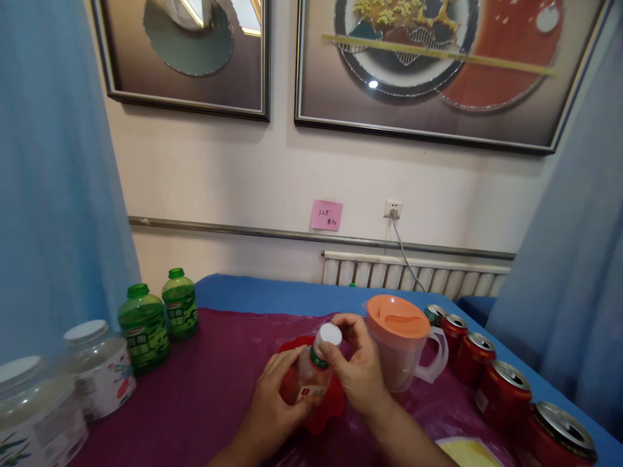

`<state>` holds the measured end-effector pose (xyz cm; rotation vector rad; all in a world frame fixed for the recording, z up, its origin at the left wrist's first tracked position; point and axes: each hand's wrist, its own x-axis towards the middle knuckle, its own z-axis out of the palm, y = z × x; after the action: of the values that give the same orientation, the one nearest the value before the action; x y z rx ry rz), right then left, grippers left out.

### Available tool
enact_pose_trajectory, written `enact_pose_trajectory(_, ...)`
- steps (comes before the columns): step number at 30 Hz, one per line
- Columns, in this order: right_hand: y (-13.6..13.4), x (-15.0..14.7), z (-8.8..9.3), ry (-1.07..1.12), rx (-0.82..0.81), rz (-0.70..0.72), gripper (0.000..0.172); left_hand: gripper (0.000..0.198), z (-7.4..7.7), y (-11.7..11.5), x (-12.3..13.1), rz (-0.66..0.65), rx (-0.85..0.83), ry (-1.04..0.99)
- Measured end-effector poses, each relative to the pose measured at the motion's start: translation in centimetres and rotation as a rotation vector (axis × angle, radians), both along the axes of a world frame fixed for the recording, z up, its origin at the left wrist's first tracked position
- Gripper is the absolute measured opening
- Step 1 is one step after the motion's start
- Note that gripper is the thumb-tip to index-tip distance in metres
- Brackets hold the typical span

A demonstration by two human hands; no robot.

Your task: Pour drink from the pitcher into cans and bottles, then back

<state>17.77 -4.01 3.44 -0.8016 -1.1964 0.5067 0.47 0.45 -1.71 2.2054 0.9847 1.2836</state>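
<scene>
A clear plastic bottle [311, 376] with a white cap [329, 334] and a green neck ring is between my hands, tilted slightly to the right. My left hand [275, 402] is wrapped round the bottle's body. With thumb and fingers, my right hand [357, 363] grips the white cap from the right. Beneath the bottle lies a red plastic dish [332, 405], partly hidden by my hands. Just right of my right hand stands a translucent pitcher [398, 360] with an orange lid [396, 316].
Green bottles [143, 331] and clear jars with white lids [100, 370] line the left side. Several red cans [503, 392] run along the right edge. A purple sheet [214, 363] covers the blue table [272, 292]. A yellow cloth-like piece [467, 452] lies at the front right.
</scene>
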Motion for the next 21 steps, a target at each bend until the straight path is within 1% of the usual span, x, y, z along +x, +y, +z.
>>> enact_pose_trajectory(2, -0.29, 0.05, 0.02, -0.015, -0.006, 0.042, 0.042, 0.061, -0.19, 0.14, -0.05, -0.012, -0.003, -0.011)
enact_pose_trajectory(4, -0.62, 0.16, 0.01, -0.027, 0.009, 0.125, 0.048, 0.065, -0.42, 0.30, -0.11, -0.007, -0.001, -0.023)
enact_pose_trajectory(6, -0.85, 0.31, -0.08, -0.045, 0.030, 0.189, 0.047, 0.063, -0.59, 0.39, -0.15, 0.005, 0.006, -0.027)
enact_pose_trajectory(9, -0.79, 0.45, -0.33, -0.063, 0.044, 0.218, 0.042, 0.058, -0.68, 0.34, -0.16, 0.022, 0.014, -0.023)
enact_pose_trajectory(12, -0.42, 0.33, -0.60, -0.055, 0.043, 0.192, 0.036, 0.059, -0.58, 0.15, -0.13, 0.020, 0.021, -0.020)
enact_pose_trajectory(14, -0.21, 0.14, -0.71, -0.040, 0.027, 0.150, 0.034, 0.059, -0.45, 0.03, -0.09, 0.010, 0.023, -0.021)
enact_pose_trajectory(16, -0.10, -0.07, -0.77, -0.024, -0.002, 0.085, 0.038, 0.059, -0.34, 0.00, -0.05, -0.004, 0.027, -0.025)
enact_pose_trajectory(18, -0.13, -0.21, -0.76, -0.030, -0.029, 0.025, 0.046, 0.061, -0.32, 0.07, -0.03, -0.018, 0.033, -0.031)
enact_pose_trajectory(19, -0.20, -0.25, -0.73, -0.043, -0.037, 0.020, 0.051, 0.062, -0.37, 0.15, -0.03, -0.020, 0.035, -0.034)
enact_pose_trajectory(21, -0.46, -0.26, -0.62, -0.058, -0.027, 0.059, 0.056, 0.064, -0.55, 0.34, -0.07, -0.015, 0.040, -0.035)
